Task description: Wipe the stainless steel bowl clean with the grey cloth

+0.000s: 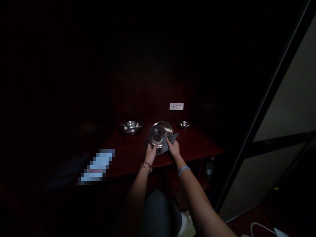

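A shiny steel plate [158, 130] is tilted up above the dark red tabletop, its inner face toward me. My left hand [150, 153] grips its lower left rim, thumb on the inside. At the lower right rim, my right hand [174, 147] is closed on a grey cloth [166, 144], which is folded over the plate's edge and lies against its inside. The fingers behind the plate and cloth are hidden.
Stacked steel plates [130, 126] stand at the back left of the table [197, 144]. A small steel bowl [184, 124] sits at the back right, below a white socket panel [176, 106]. A blurred-out bright screen [97, 166] is at left. A jar [209, 168] stands on the shelf below.
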`<state>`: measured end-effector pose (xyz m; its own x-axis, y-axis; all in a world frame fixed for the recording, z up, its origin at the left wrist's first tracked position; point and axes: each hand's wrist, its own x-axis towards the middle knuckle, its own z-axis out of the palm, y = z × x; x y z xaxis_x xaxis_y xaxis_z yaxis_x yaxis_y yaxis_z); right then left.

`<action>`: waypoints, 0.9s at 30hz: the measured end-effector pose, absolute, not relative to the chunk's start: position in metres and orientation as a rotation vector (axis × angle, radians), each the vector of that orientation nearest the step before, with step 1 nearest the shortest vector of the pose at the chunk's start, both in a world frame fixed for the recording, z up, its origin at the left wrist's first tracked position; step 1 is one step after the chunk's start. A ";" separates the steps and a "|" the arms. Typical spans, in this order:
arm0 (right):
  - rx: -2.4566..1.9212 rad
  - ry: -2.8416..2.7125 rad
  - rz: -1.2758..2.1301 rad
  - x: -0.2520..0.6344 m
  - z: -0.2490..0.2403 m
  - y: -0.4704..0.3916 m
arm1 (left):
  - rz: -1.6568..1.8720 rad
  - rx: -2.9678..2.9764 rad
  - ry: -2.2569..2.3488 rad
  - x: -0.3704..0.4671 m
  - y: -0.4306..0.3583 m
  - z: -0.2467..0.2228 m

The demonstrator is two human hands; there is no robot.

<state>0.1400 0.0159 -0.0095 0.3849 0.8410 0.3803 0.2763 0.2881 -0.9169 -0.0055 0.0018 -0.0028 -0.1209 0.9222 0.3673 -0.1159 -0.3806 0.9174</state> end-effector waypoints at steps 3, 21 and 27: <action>-1.246 -1.142 0.532 0.140 -0.009 0.017 | 1.634 1.316 0.965 -0.006 -0.001 -0.001; -1.222 -1.011 0.514 0.139 -0.001 0.011 | 1.682 1.257 1.008 -0.009 -0.006 0.008; -1.247 -0.973 0.474 0.141 -0.003 0.012 | 1.658 1.270 1.001 -0.007 -0.006 0.007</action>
<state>0.1406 0.0124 -0.0026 0.5357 0.7670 0.3532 0.1947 0.2949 -0.9355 -0.0065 -0.0062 0.0069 -0.1733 0.9239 0.3411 -0.1284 -0.3646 0.9223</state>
